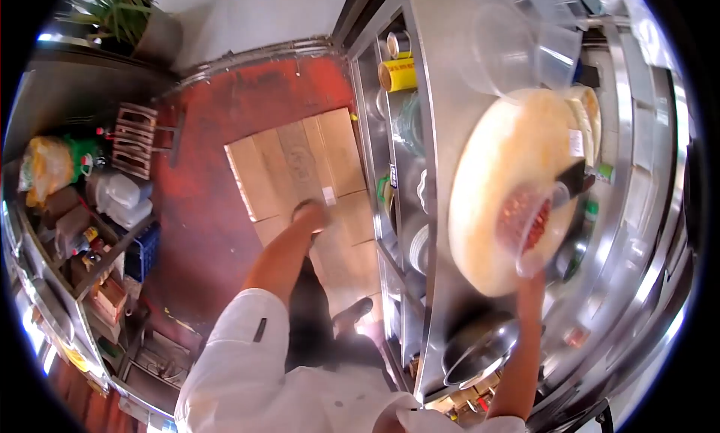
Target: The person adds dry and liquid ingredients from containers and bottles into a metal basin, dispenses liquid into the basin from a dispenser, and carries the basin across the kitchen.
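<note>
My right hand [531, 279] grips a clear plastic container [534, 262] at its lower edge, tilted over a large round cutting board [480, 178]. Red chopped pieces [517, 212] show beside and through the clear plastic; whether they lie in it or on the board I cannot tell. A dark-handled tool, possibly a cleaver [572, 179], rests at the board's right side. My left hand [311, 215] hangs at my side above flattened cardboard [285, 163] on the floor. It is smeared by motion, and its fingers cannot be made out.
Large clear plastic tubs [517, 35] stand at the counter's far end. Near me on the steel counter [442, 28] sits a metal bowl [480, 347]. Shelves below hold a yellow can [397, 74] and dishes. Crates and bottles fill the left rack, near a blue basket [142, 251].
</note>
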`<state>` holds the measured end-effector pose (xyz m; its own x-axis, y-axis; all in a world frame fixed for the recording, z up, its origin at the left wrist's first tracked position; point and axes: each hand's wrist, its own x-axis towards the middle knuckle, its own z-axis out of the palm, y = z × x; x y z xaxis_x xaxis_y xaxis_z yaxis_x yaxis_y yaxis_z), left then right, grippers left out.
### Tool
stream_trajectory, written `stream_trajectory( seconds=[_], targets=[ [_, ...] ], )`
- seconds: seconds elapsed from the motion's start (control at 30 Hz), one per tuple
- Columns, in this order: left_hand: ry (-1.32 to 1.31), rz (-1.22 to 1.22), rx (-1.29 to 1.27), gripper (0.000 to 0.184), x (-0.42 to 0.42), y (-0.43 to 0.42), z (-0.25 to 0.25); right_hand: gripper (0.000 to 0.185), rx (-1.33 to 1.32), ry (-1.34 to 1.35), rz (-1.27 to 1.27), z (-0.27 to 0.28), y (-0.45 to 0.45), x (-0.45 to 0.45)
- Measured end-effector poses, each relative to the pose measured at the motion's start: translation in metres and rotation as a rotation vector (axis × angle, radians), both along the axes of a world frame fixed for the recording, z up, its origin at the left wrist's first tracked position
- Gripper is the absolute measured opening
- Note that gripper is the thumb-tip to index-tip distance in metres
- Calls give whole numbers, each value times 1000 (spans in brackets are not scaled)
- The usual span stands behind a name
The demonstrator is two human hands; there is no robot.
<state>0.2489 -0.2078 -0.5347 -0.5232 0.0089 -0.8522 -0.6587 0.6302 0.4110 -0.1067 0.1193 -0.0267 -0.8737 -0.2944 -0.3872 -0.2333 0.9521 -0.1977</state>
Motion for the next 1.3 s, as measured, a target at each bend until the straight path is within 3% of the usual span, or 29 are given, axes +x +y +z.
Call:
stream_trajectory(
  seconds=[0.03,0.07,0.13,0.2,0.3,0.4,0.47,0.6,0.67,0.73,0.77,0.83,0.87,0.93,1.0,1.07,1.1,1.17,1.23,1.3],
  targets=[
    [74,60,59,63,-27,16,-19,66,-33,-53,-61,15,-22,6],
    [90,477,137,66,-63,24,13,66,-65,-102,-125,30,-43,12],
    [155,751,280,62,-117,74,-8,65,-25,-173,-180,40,-50,12],
    [150,807,349,67,-156,105,0,65,57,-237,-206,49,-46,8],
    [88,967,482,53,-189,154,-23,65,178,-329,-235,59,-44,-2],
    [16,903,297,37,-185,172,-49,65,252,-415,-264,65,-43,-13],
    [307,868,93,27,-170,184,-69,65,262,-444,-251,69,-39,-17],
    [525,949,42,31,-111,140,-52,67,192,-359,-61,61,-41,-22],
    [390,1199,105,38,-67,106,-19,71,147,-297,73,58,-38,-22],
    [271,764,-260,43,-3,69,-16,75,104,-253,151,57,-37,-21],
    [314,910,-185,42,41,45,-3,77,81,-238,157,57,-39,-21],
    [199,1114,-170,41,82,-8,90,81,81,-216,152,58,-38,-24],
    [38,1179,-235,40,89,-35,175,83,107,-209,142,59,-35,-25],
    [40,1328,-229,35,158,-63,221,87,62,-205,73,54,-29,-29],
    [140,1297,-280,26,236,-89,255,87,-170,-148,-69,36,-6,-28],
    [304,1476,-134,20,252,-92,351,79,-509,-28,-226,35,4,-4],
    [371,1560,-49,18,268,-77,402,74,-678,33,-288,51,3,20],
    [412,1566,-28,19,301,-51,472,69,-829,84,-148,47,32,87],
    [523,1541,49,20,297,-31,542,67,-920,-232,-265,100,43,189],
    [656,1529,196,23,275,33,614,69,-1085,-356,-220,71,85,262]
  ],
)
